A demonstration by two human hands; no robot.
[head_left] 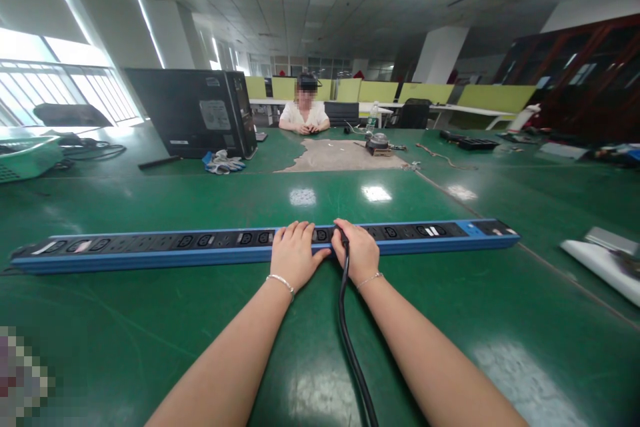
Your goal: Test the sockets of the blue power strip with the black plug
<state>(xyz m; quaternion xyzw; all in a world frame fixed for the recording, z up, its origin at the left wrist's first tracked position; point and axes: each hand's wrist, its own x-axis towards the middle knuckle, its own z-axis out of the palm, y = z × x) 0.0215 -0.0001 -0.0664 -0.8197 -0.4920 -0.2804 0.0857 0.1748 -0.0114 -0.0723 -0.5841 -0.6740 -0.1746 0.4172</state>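
A long blue power strip (pixel 160 255) with a black face and a row of sockets lies across the green table in front of me. My left hand (pixel 296 255) rests flat over its middle, fingers spread over the sockets and thumb along the near edge. Just to the right, my right hand (pixel 357 250) is closed around the plug end of a black power cord (pixel 345 307), against the strip's face. The plug itself is mostly hidden by my fingers, so how far it sits in a socket cannot be seen. From there the cord runs down toward me between my forearms.
Across the green table (pixel 210 200) sits a person (pixel 304 113). A black computer case (pixel 200 113), gloves (pixel 223 162) and a green basket (pixel 30 157) stand at the left. A bottle (pixel 373 117) is at the back, a white object (pixel 600 263) at the right.
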